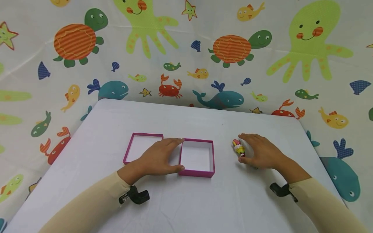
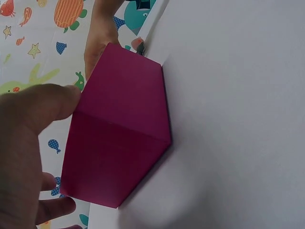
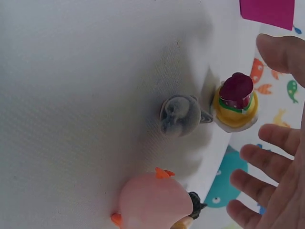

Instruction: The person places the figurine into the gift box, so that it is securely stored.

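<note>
In the head view, the cloth (image 1: 186,35) spans the upper frame behind the table (image 1: 209,204); on the table, the left box (image 1: 140,147) lies left of centre, the right box (image 1: 197,173) just below centre; the left hand (image 1: 157,157) lies between, over part of the left box; right of centre, a toy (image 1: 239,149) lies just left of the right hand (image 1: 260,151); in the right wrist view, another toy (image 3: 180,115) stands mid-frame, a bigger one (image 3: 155,202) below.

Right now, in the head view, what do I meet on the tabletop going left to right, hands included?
Magenta-rimmed tray → magenta-walled box → small colorful figurine → right hand. Left hand overlaps the tray, so it's left out.
</note>
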The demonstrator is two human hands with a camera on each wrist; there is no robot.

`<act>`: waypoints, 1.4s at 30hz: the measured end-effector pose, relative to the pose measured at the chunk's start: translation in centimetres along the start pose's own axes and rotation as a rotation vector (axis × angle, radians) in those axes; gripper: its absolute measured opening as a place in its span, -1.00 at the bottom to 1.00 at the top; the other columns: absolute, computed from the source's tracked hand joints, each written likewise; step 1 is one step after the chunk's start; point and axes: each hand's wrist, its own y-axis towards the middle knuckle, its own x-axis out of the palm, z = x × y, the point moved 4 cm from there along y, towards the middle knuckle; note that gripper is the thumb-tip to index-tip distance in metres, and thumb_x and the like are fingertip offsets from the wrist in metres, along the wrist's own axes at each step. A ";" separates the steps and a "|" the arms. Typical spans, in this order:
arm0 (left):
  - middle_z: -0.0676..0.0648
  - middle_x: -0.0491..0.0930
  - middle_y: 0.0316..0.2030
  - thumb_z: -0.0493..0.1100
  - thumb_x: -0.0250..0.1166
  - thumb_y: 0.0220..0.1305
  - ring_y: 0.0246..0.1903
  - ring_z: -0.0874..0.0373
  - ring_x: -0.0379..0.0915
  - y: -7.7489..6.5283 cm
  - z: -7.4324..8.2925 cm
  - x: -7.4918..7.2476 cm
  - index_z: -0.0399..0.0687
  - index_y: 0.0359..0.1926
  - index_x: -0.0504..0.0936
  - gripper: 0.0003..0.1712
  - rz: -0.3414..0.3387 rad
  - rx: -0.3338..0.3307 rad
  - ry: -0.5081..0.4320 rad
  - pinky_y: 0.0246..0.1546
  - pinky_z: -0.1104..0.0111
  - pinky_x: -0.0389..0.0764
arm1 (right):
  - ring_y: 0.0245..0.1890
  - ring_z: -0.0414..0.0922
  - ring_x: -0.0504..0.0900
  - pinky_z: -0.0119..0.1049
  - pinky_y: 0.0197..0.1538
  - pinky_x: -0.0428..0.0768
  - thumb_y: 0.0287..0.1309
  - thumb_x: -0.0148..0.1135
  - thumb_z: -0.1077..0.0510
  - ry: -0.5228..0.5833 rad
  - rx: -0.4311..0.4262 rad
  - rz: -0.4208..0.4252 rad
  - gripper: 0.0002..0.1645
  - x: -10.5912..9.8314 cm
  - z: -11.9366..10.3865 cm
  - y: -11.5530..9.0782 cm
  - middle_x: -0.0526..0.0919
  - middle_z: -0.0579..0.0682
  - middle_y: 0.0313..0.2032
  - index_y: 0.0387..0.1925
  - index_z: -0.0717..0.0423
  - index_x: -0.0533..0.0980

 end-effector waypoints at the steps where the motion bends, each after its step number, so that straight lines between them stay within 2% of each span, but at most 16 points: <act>1: -0.03 0.36 0.44 0.45 0.39 0.06 0.43 -0.04 0.25 0.0 0.0 0.0 0.10 0.57 0.23 0.15 -0.005 -0.001 0.001 0.36 -0.08 0.34 | 0.43 0.29 0.24 0.39 0.39 0.18 0.01 0.50 -0.36 0.001 0.000 -0.005 0.16 0.1 0.0 0.1 0.35 0.21 0.44 0.52 0.05 0.26; 6: -0.03 0.36 0.44 0.45 0.38 0.06 0.43 -0.03 0.24 0.1 -0.2 0.3 0.09 0.57 0.23 0.15 -0.016 -0.004 0.001 0.37 -0.07 0.34 | 0.44 0.28 0.23 0.38 0.39 0.19 -0.01 0.53 -0.31 -0.005 0.014 -0.037 0.17 0.4 0.3 0.5 0.35 0.19 0.44 0.53 0.01 0.25; 11: -0.03 0.37 0.44 0.44 0.38 0.06 0.43 -0.03 0.24 0.2 -0.2 0.5 0.08 0.57 0.24 0.15 -0.018 -0.008 -0.003 0.38 -0.06 0.33 | 0.42 0.29 0.26 0.42 0.31 0.30 -0.04 0.58 -0.24 0.001 0.031 -0.062 0.16 0.6 0.5 0.8 0.39 0.19 0.41 0.53 -0.02 0.26; 18: -0.04 0.37 0.44 0.42 0.40 0.05 0.43 -0.04 0.25 0.2 -0.2 0.5 0.07 0.56 0.25 0.14 -0.021 -0.015 -0.012 0.38 -0.06 0.33 | 0.38 0.25 0.34 0.37 0.26 0.40 0.00 0.59 -0.10 0.041 0.019 -0.066 0.04 0.7 0.4 1.0 0.45 0.17 0.36 0.49 -0.03 0.34; 27: -0.02 0.39 0.42 0.42 0.40 0.05 0.43 -0.02 0.25 0.2 -0.2 0.4 0.08 0.56 0.26 0.14 -0.018 -0.017 -0.021 0.38 -0.05 0.33 | 0.34 0.29 0.36 0.36 0.23 0.44 0.05 0.58 -0.04 0.070 0.042 -0.094 -0.04 0.7 0.6 1.2 0.46 0.22 0.33 0.46 -0.04 0.36; 34: -0.02 0.39 0.42 0.42 0.42 0.04 0.43 -0.02 0.25 0.3 -0.2 0.4 0.08 0.56 0.26 0.14 -0.019 -0.016 -0.027 0.37 -0.06 0.34 | 0.28 0.25 0.43 0.31 0.17 0.53 0.04 0.60 -0.07 0.099 0.023 -0.090 -0.07 0.6 0.6 1.3 0.52 0.18 0.26 0.42 -0.06 0.40; 42: -0.03 0.40 0.41 0.42 0.42 0.04 0.42 -0.02 0.26 0.4 -0.2 0.5 0.08 0.56 0.27 0.14 -0.024 -0.017 -0.030 0.36 -0.04 0.36 | 0.23 0.12 0.45 0.22 0.21 0.53 0.04 0.60 -0.03 0.138 -0.019 -0.050 -0.14 0.7 0.4 1.2 0.58 0.04 0.15 0.37 -0.03 0.45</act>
